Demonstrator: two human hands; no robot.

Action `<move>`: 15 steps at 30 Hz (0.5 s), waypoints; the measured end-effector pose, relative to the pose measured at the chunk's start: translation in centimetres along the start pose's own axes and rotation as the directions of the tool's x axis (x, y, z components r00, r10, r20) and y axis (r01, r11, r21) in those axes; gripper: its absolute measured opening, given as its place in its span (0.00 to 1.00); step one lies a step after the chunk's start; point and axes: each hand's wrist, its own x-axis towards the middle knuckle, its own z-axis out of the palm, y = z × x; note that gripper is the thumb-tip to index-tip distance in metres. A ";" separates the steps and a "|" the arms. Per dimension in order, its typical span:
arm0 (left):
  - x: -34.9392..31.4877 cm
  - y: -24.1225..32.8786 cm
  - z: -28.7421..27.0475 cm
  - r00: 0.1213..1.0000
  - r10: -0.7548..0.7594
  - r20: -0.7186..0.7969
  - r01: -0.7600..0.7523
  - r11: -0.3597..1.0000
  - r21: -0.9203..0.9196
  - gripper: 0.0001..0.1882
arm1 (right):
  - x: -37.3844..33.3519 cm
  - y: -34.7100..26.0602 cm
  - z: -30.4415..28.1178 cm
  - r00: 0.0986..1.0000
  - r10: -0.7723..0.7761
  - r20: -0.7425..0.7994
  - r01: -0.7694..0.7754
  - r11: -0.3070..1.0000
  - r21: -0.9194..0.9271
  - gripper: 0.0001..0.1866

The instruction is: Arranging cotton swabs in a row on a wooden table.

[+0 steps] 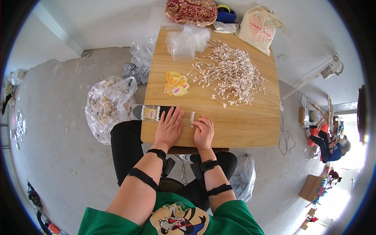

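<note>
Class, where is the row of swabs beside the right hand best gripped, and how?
Probably its right end, coming from the right, squeezing near and far edges together: the row of swabs lies flat, sticks side by side, with the left hand over its left part.

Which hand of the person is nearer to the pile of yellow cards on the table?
Left. The left hand lies palm-down, below the yellow cards in the picture; the right hand is farther, below and to their right.
</note>
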 end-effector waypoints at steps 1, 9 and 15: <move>0.0 0.0 0.0 1.000 0.000 0.000 0.000 1.000 -0.001 0.31 | 0.0 0.1 0.0 1.000 0.000 0.000 0.000 1.000 -0.001 0.11; 0.0 -0.1 0.1 1.000 -0.001 0.002 0.001 1.000 0.012 0.31 | 0.2 -0.2 0.2 1.000 0.007 0.013 -0.007 1.000 -0.027 0.12; 0.0 0.0 -0.2 1.000 -0.005 0.020 0.005 1.000 0.007 0.31 | 0.1 -0.1 0.1 0.999 -0.006 0.049 0.009 0.998 -0.059 0.12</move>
